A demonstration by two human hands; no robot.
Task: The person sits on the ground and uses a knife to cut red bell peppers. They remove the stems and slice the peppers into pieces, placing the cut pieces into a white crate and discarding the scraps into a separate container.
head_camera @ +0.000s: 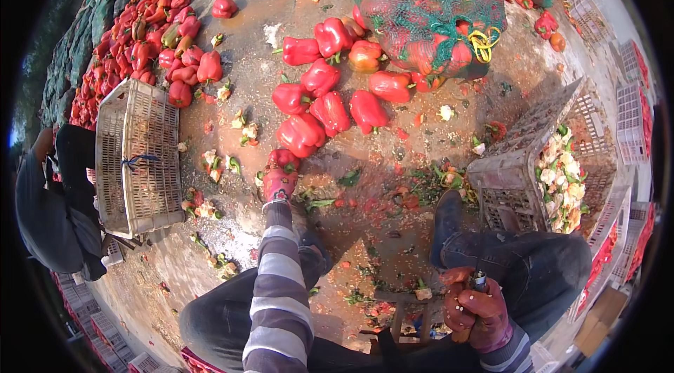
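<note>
My left hand (280, 183), in a pink patterned glove, reaches forward to the ground and has its fingers around a red bell pepper (285, 159). Just beyond it lies a loose group of red bell peppers (301, 134), some with green stems. Near my right knee, my right hand (476, 310), in a stained reddish glove, is closed around a hand tool (479, 281) with a metal collar. White seeds cling to this glove. The tool's working end is hard to make out against the dark trousers.
A green mesh sack (426, 9) of peppers lies ahead. To the right, a tilted plastic crate (505, 183) holds cut pepper cores (561, 178). Another crate (152, 162) stands left, beside a seated person's leg (47, 215). A pepper heap (131, 51) lies behind it. Scraps litter the wet floor.
</note>
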